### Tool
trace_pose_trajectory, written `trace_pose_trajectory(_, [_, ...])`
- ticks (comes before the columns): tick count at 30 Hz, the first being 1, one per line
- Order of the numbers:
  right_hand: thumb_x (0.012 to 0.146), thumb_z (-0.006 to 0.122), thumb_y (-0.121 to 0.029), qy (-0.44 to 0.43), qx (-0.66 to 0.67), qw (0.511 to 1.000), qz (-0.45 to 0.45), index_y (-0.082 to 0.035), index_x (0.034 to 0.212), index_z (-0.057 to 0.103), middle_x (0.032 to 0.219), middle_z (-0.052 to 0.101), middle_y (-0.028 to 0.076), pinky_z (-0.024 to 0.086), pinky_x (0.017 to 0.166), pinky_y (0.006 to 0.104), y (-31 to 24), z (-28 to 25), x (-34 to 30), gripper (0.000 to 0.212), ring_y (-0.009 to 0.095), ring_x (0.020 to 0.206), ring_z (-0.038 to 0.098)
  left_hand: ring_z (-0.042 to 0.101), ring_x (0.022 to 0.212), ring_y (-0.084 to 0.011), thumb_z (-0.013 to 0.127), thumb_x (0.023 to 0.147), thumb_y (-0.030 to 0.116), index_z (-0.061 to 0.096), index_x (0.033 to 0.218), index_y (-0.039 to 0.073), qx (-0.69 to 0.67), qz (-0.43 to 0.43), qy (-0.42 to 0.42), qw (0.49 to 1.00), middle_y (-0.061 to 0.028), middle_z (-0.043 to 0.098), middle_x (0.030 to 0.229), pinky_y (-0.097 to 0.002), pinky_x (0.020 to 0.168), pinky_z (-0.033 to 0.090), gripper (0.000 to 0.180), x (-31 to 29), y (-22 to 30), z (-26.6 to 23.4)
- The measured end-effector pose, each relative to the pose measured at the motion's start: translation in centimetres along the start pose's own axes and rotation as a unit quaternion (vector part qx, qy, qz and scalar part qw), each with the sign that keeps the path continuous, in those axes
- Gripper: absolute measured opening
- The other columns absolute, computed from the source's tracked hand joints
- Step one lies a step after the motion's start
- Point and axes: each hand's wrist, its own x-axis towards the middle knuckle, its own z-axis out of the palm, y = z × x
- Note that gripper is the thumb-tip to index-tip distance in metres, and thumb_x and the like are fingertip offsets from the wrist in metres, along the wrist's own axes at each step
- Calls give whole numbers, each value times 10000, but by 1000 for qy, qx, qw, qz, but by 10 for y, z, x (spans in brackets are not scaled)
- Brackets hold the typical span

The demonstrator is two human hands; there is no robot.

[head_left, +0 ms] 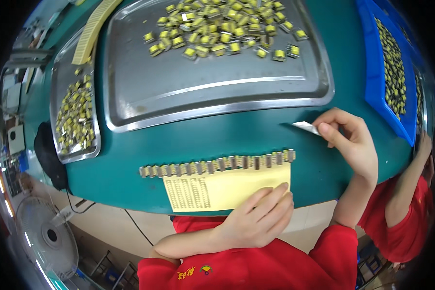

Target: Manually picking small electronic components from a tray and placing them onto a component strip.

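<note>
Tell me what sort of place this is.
Probably a workshop for assembling or sorting small parts: a large metal tray holds loose yellow components, a blue bin holds similar ones, and a row of pieces lies along a yellow sheet.

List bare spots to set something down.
Bare: green tabletop between the large tray and the component row; strip between that tray and the blue bin, beyond the right hand; large tray's near side. Crowded: that tray's far half, the small tray, and the yellow sheet under the left hand.
</note>
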Motion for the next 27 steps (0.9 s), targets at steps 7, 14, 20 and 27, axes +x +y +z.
trace_pose_trajectory(7, [904,676,-164,12,18,999,-28,-17,859,629,748,544,-26,382,605,204,4,5,3,160,49,667,477,651,1020,-271,716,853,236,662,853,55,2,0,15,1000,-65,645,944,-368,818,531,189,-10,-3,-6])
trace_pose_trajectory(14, [881,694,-121,8,6,999,-45,-4,824,625,770,540,-14,383,615,205,5,10,9,148,66,678,482,655,1010,-269,722,834,214,660,841,56,22,-17,35,999,-56,645,931,-373,820,531,170,-24,-14,-20])
trace_pose_trajectory(20, [845,714,-45,45,-90,986,-133,26,807,652,821,550,-7,363,622,206,-9,35,5,101,71,705,483,652,1013,-271,738,814,200,661,841,51,19,-25,29,999,-55,646,933,-379,824,532,170,-35,-15,-26])
trace_pose_trajectory(27, [850,699,-58,50,-117,981,-144,5,858,696,757,595,20,378,650,232,-25,54,-8,63,90,694,488,628,1051,-312,772,763,110,664,923,53,26,-95,84,992,-83,656,1035,-391,811,502,201,-38,-27,-33])
